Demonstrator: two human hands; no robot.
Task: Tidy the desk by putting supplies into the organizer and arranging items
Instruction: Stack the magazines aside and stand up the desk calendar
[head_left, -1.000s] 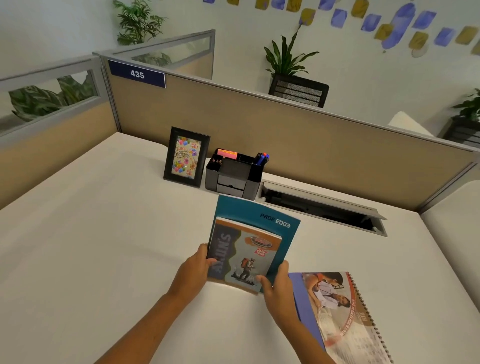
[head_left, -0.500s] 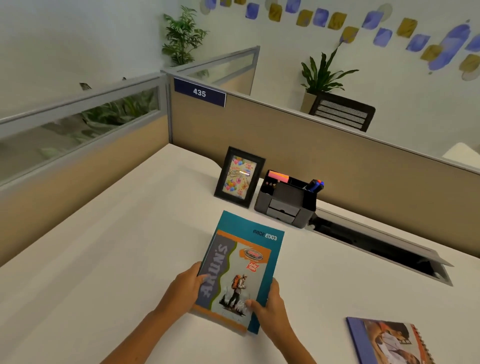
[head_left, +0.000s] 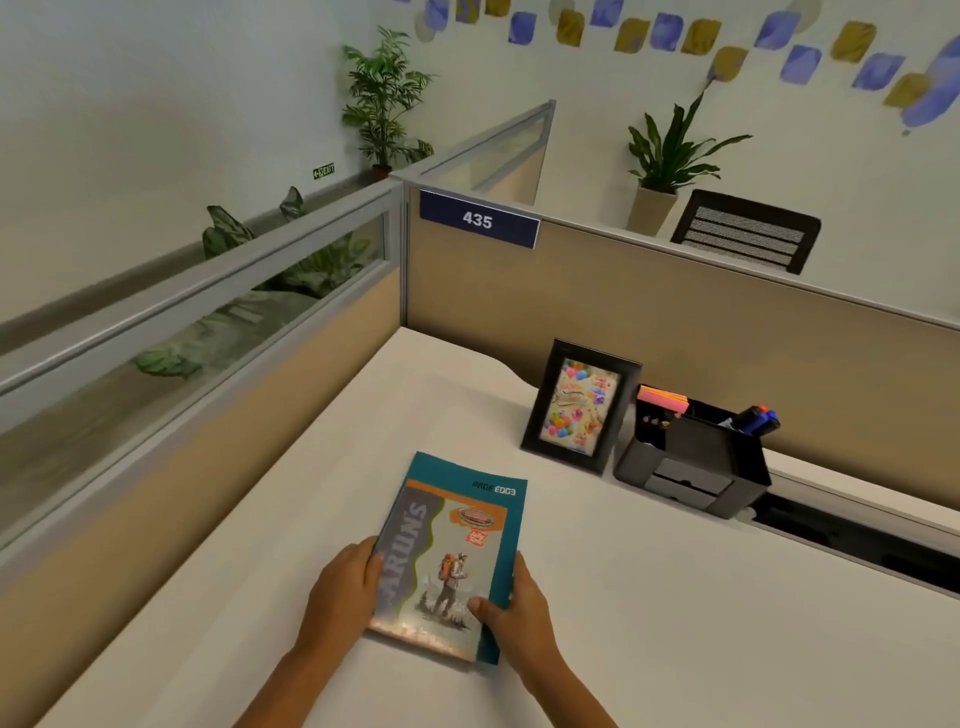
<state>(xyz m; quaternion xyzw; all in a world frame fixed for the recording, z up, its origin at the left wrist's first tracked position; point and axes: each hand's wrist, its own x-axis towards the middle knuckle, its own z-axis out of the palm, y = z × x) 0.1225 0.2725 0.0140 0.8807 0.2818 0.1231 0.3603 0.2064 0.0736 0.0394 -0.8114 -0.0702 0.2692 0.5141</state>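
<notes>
Now my left hand (head_left: 345, 587) and right hand (head_left: 519, 605) grip both sides of two stacked books (head_left: 452, 551), near the organizer (head_left: 691, 467).

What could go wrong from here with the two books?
The smaller book lies loose on the teal book; the left hand and right hand grip only the near ends, so it might slide off if the stack tilts. Pushed further forward, the stack could topple the propped frame.
</notes>
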